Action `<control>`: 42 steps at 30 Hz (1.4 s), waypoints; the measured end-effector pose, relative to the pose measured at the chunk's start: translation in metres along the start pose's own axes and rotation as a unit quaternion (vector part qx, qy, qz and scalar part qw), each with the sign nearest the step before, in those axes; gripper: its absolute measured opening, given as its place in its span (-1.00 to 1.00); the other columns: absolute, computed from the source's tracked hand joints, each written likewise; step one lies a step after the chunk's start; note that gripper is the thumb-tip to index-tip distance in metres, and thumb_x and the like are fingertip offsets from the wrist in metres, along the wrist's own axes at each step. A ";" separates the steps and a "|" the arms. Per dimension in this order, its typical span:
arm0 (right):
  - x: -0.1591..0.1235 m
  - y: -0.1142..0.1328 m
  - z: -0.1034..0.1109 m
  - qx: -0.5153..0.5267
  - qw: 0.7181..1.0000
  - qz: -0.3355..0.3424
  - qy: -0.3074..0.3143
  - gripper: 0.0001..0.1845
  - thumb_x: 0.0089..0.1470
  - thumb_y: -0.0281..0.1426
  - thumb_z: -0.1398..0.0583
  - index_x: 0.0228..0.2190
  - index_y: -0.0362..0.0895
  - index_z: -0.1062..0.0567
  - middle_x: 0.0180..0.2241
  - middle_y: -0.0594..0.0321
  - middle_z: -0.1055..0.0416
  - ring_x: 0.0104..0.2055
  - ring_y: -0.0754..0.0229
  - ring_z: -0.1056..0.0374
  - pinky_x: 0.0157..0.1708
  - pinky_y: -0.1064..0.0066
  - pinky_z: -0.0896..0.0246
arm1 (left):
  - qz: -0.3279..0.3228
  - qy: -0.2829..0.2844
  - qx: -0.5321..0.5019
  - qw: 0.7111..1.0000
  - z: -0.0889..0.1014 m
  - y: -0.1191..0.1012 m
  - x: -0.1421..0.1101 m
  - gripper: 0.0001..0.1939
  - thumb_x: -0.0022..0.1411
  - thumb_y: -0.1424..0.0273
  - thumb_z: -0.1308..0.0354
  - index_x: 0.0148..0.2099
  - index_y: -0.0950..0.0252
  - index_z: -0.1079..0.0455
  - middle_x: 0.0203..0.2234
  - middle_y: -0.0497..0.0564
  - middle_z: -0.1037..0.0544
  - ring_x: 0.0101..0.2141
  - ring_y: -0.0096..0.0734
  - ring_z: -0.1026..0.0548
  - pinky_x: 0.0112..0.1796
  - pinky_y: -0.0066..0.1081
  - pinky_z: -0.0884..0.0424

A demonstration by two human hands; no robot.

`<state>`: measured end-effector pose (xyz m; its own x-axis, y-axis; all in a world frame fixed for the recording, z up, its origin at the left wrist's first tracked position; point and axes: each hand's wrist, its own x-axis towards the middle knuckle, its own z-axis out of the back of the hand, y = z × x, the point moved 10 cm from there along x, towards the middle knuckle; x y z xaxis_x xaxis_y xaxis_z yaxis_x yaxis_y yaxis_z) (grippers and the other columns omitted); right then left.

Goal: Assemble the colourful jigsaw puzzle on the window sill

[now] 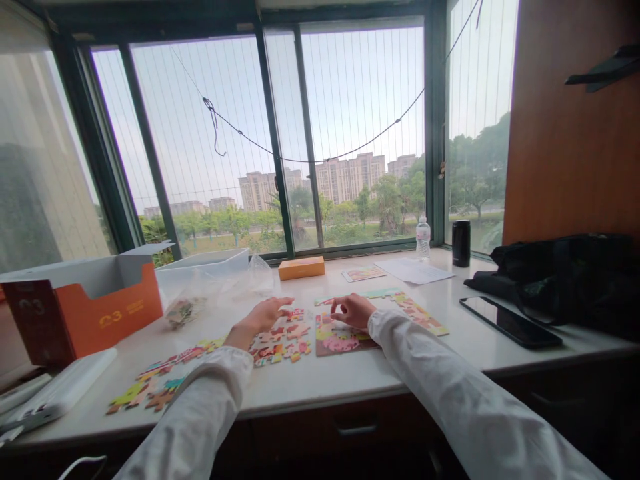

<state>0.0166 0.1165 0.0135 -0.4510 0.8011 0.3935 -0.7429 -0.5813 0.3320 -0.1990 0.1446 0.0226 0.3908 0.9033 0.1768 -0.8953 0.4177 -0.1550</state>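
The open left hand [265,315] hovers, fingers spread, above loose cardboard jigsaw pieces [280,343] with knobbed edges. Just to its right, the curled right hand [353,310] sits over a partly joined jigsaw [340,339]; any pinched piece is too small to tell. A smooth white bench [320,383] carries both.

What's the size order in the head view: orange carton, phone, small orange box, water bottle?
1. Orange carton
2. Phone
3. Small orange box and water bottle: they look alike and both sit far from the camera, so I won't rank them.
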 end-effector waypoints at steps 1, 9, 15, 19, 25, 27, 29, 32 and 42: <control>0.000 -0.001 0.001 -0.002 1.000 -0.002 -0.003 -0.79 0.09 -0.21 -0.25 -0.28 -0.03 -0.60 -0.56 0.40 -0.38 -0.51 0.36 -0.20 -0.46 0.50 0.08 | -0.007 0.010 -0.007 1.000 0.000 0.000 -0.001 -0.53 0.26 0.27 -0.08 0.20 0.21 -0.36 0.06 0.12 -0.51 0.07 -0.07 -0.44 0.07 -0.23 -0.32; 0.000 -0.004 0.003 -0.011 1.000 -0.011 -0.011 -0.78 0.10 -0.18 -0.23 -0.28 -0.01 -0.60 -0.55 0.40 -0.40 -0.49 0.34 -0.23 -0.45 0.49 0.07 | -0.001 0.039 -0.009 0.999 -0.004 -0.006 -0.003 -0.53 0.22 0.41 -0.07 0.18 0.28 -0.40 0.06 0.16 -0.52 0.03 -0.09 -0.48 0.05 -0.23 -0.32; 0.000 -0.008 0.003 -0.020 1.000 -0.018 -0.013 -0.78 0.09 -0.16 -0.23 -0.28 0.01 -0.59 -0.51 0.39 -0.42 -0.47 0.33 -0.24 -0.45 0.49 0.07 | -0.019 0.048 0.005 0.999 -0.004 -0.012 -0.005 -0.55 0.22 0.43 -0.06 0.16 0.28 -0.41 0.04 0.15 -0.52 0.04 -0.07 -0.47 0.05 -0.21 -0.33; -0.001 -0.008 0.003 -0.016 1.000 -0.019 -0.013 -0.78 0.10 -0.16 -0.22 -0.28 0.02 -0.59 -0.52 0.39 -0.42 -0.47 0.33 -0.25 -0.45 0.49 0.08 | -0.031 0.019 0.010 0.999 -0.004 -0.007 -0.003 -0.53 0.23 0.44 -0.07 0.18 0.28 -0.38 0.03 0.16 -0.53 0.00 -0.11 -0.49 0.01 -0.25 -0.36; -0.001 -0.008 0.004 -0.027 0.999 -0.022 -0.014 -0.78 0.11 -0.17 -0.21 -0.26 0.01 -0.58 -0.52 0.38 -0.43 -0.46 0.31 -0.26 -0.43 0.49 0.06 | -0.092 -0.103 0.063 0.988 0.007 -0.033 0.001 -0.53 0.29 0.44 -0.09 0.24 0.34 -0.28 -0.04 0.21 -0.52 -0.01 -0.14 -0.46 0.02 -0.23 -0.37; 0.000 -0.007 0.003 -0.035 0.999 -0.018 -0.012 -0.78 0.11 -0.17 -0.21 -0.27 0.02 -0.58 -0.51 0.38 -0.44 -0.45 0.31 -0.26 -0.43 0.49 0.06 | -0.125 -0.135 0.062 0.981 0.007 -0.053 0.002 -0.56 0.30 0.44 -0.09 0.22 0.30 -0.30 -0.07 0.18 -0.52 -0.04 -0.18 -0.47 0.00 -0.25 -0.39; 0.001 -0.006 0.003 -0.042 0.999 -0.014 -0.010 -0.78 0.11 -0.18 -0.20 -0.25 0.03 -0.58 -0.50 0.38 -0.44 -0.45 0.30 -0.27 -0.43 0.49 0.06 | -0.149 -0.144 0.065 0.976 0.001 -0.072 0.004 -0.61 0.30 0.45 -0.11 0.16 0.26 -0.36 -0.09 0.14 -0.53 -0.07 -0.21 -0.47 -0.03 -0.27 -0.40; 0.001 -0.005 0.003 -0.044 0.999 -0.012 -0.015 -0.76 0.14 -0.18 -0.18 -0.19 0.08 -0.57 -0.51 0.39 -0.43 -0.46 0.31 -0.26 -0.43 0.49 0.06 | -0.167 -0.137 0.072 0.974 -0.012 -0.090 0.010 -0.67 0.29 0.45 -0.12 0.09 0.18 -0.44 -0.10 0.09 -0.53 -0.10 -0.25 -0.48 -0.05 -0.29 -0.41; 0.002 -0.009 -0.003 -0.072 0.997 -0.029 0.013 -0.69 0.17 -0.14 -0.15 -0.10 0.16 -0.58 -0.46 0.35 -0.48 -0.41 0.28 -0.32 -0.38 0.48 -0.04 | -0.155 -0.083 0.001 0.984 -0.024 -0.091 0.012 -0.69 0.32 0.37 -0.06 0.03 0.06 -0.53 -0.10 -0.02 -0.60 -0.09 -0.28 -0.51 0.00 -0.31 -0.39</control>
<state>0.0207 0.1235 0.0086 -0.4173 0.8371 0.3536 -0.8304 -0.5093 0.2258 -0.1080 0.1202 0.0159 0.6054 0.7042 0.3710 -0.7390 0.6704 -0.0666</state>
